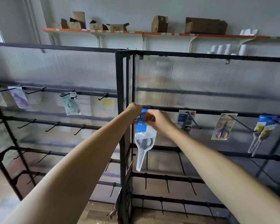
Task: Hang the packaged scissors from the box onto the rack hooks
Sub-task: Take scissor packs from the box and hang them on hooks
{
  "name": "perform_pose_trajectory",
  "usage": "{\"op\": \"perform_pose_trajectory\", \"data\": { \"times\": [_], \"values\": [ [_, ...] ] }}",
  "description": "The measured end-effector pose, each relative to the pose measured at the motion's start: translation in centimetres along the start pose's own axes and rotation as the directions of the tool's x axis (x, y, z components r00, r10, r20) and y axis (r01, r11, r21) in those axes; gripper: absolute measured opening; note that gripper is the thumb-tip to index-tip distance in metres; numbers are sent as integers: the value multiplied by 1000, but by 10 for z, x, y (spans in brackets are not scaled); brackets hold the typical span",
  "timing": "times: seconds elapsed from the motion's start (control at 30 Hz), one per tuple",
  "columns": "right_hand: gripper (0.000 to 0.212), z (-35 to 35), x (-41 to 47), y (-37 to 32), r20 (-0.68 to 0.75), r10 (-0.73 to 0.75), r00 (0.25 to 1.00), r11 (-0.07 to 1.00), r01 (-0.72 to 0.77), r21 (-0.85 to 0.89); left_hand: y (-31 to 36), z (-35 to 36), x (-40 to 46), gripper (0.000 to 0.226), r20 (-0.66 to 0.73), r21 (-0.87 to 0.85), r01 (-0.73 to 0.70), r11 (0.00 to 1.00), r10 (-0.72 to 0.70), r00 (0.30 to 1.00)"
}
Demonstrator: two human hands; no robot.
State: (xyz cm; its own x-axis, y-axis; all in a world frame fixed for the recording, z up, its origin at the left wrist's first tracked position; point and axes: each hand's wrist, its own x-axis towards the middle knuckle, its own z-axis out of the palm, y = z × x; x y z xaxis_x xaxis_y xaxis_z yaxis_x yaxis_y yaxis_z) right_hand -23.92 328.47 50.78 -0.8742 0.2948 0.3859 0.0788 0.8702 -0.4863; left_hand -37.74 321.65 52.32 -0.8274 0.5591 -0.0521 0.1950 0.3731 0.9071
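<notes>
At frame centre I see my right hand [158, 121] pinching the blue top of the packaged scissors [144, 139], which hang blades-down against the rack's top bar [217, 111]. My left hand [133, 110] curls around that bar just beside it.

You can read no text here: the print on the blue-and-white scissors packet [143, 126] at your twelve o'clock is blurred.
</notes>
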Motion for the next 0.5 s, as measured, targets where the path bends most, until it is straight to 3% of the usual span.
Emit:
{"op": "perform_pose_trajectory", "data": {
  "times": [0.13, 0.33, 0.5],
  "values": [
    [7, -1, 5, 0, 12, 9, 1000, 1000, -9, 6, -3, 0, -1, 30, 25, -20, 13, 1000, -13, 1000],
    [14, -6, 4, 6, 82, -19, 996, 999, 23, -49, -6, 3, 1, 32, 6, 34, -29, 999, 29, 1000],
    [19, -7, 2, 10, 32, -1, 999, 999, -1, 52, -11, 5, 3, 29, 17, 83, -72, 994, 71, 997]
  ]
}}
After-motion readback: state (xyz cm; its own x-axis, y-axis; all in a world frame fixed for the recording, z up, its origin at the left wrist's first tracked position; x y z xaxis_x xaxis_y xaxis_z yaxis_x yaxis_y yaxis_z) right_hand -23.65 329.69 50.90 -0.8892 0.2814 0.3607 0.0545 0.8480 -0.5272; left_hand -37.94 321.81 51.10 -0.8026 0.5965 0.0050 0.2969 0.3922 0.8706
